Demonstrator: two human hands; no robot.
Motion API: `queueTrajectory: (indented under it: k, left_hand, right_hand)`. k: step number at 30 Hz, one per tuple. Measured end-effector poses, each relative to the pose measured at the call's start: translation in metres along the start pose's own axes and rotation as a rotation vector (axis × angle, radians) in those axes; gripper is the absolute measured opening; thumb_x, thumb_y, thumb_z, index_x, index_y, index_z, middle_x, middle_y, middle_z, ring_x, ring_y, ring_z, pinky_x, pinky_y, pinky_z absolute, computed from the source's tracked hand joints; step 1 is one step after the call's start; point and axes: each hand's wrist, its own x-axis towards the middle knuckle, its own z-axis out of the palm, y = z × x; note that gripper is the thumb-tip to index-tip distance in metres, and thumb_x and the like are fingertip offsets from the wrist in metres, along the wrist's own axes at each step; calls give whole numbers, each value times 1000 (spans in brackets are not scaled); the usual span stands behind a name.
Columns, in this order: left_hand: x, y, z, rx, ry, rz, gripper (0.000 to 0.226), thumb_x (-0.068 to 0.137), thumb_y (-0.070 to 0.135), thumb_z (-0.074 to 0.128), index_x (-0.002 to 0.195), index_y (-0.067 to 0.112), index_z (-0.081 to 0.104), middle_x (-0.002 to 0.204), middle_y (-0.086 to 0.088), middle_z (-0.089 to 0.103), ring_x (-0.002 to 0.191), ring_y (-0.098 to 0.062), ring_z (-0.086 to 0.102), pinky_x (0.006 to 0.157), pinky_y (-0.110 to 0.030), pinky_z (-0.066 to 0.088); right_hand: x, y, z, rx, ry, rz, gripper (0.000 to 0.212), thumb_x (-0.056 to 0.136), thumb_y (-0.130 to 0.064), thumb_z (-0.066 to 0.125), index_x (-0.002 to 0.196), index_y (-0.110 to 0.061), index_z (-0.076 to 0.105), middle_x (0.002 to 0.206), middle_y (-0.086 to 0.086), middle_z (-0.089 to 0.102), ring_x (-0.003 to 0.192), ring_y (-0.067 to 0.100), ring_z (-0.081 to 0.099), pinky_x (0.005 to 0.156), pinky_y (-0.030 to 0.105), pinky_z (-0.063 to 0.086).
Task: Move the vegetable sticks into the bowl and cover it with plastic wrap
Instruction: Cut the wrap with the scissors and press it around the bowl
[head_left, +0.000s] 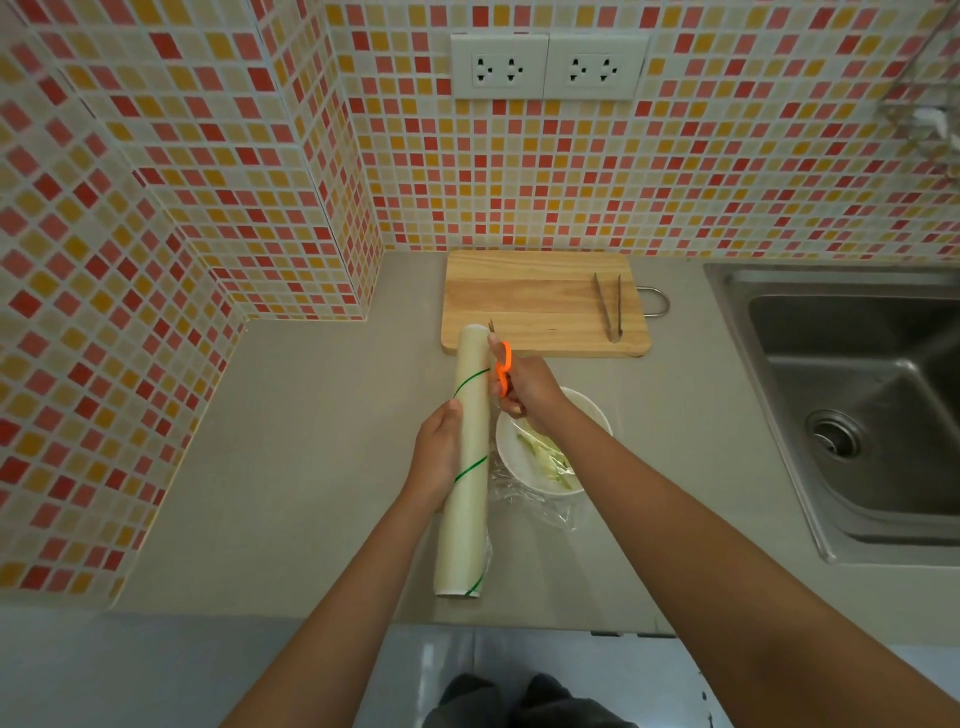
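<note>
Head view. Fingers of the left hand curl round the roll of plastic wrap, thumb lying along its upper face; fingers of the right hand are hooked through the orange handles of the scissors, whose blade tips show just past the roll's far end. The roll is held lengthwise, running from 12 to 6 o'clock, its near end low over the front edge of the grey surface. At 3 o'clock of the roll, just beside it, stands the white bowl, partly hidden by the right forearm; pale green vegetable sticks lie inside it. A crumpled sheet of clear film reaches from the roll to the bowl's near rim; whether it spans the whole bowl cannot be told. At 12 o'clock of the bowl, near the tiled wall, lies a wooden cutting board with metal tongs on its right part. A steel sink is set at 3 o'clock, well apart from the bowl
</note>
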Motion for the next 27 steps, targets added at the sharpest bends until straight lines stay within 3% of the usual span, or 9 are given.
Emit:
queueTrajectory:
  k: [3, 6, 9, 11, 14, 18, 22, 27]
  left_hand:
    - [-1, -3, -5, 46, 30, 23, 36, 101, 31, 36, 78, 15, 58, 74, 0, 59, 68, -13, 52, 66, -29, 43]
    - [0, -8, -15, 202, 78, 70, 36, 101, 33, 35, 100, 9, 63, 92, -5, 64, 82, -18, 57, 76, -33, 43]
    - [1, -16, -26, 446, 170, 136, 35, 102, 30, 34, 104, 6, 58, 95, -12, 63, 84, -24, 54, 71, -30, 36]
    - [3, -21, -31, 553, 201, 134, 37, 102, 29, 32, 105, 2, 56, 96, -19, 64, 90, -32, 55, 74, -35, 40]
    - [5, -26, -33, 720, 191, 92, 42, 102, 30, 29, 109, -3, 55, 100, -25, 64, 101, -42, 54, 84, -45, 45]
    - [6, -33, -34, 921, 194, 93, 42, 102, 28, 29, 109, -5, 53, 105, -28, 62, 102, -44, 53, 85, -45, 41]
    - [5, -38, -33, 987, 221, 107, 39, 102, 25, 31, 109, -7, 52, 108, -30, 58, 99, -46, 54, 84, -47, 41]
    - [3, -40, -31, 987, 248, 82, 39, 101, 25, 35, 110, -9, 53, 115, -29, 45, 95, -47, 53, 83, -51, 44]
  right_hand:
    - [-3, -12, -1, 2, 5, 48, 62, 82, -68, 50, 60, -10, 48, 46, 4, 57, 27, 12, 38, 33, 15, 25]
    - [-11, -22, -9, -15, 5, 9, 62, 84, -66, 47, 70, -7, 55, 61, 11, 66, 34, 17, 48, 36, 18, 28]
    - [-27, -25, -29, 57, 35, -47, 56, 85, -61, 51, 71, -7, 57, 58, 9, 68, 35, 19, 51, 34, 18, 26]
    - [-39, -20, -49, 26, 120, -89, 52, 86, -56, 53, 70, -7, 59, 58, 9, 67, 35, 17, 51, 35, 19, 29]
    - [-55, 0, -84, -159, 326, -157, 54, 86, -54, 56, 66, -4, 62, 55, 7, 65, 34, 13, 52, 42, 21, 41]
    - [-72, 46, -125, -566, 535, -164, 58, 87, -57, 53, 61, -5, 55, 59, 8, 65, 48, 19, 60, 51, 30, 48]
    - [-74, 82, -144, -869, 628, -30, 46, 91, -46, 49, 73, -4, 60, 77, 17, 65, 83, 37, 64, 66, 34, 42]
    - [-71, 104, -150, -940, 664, 95, 44, 92, -38, 46, 93, 2, 65, 100, 23, 67, 96, 38, 63, 81, 37, 48]
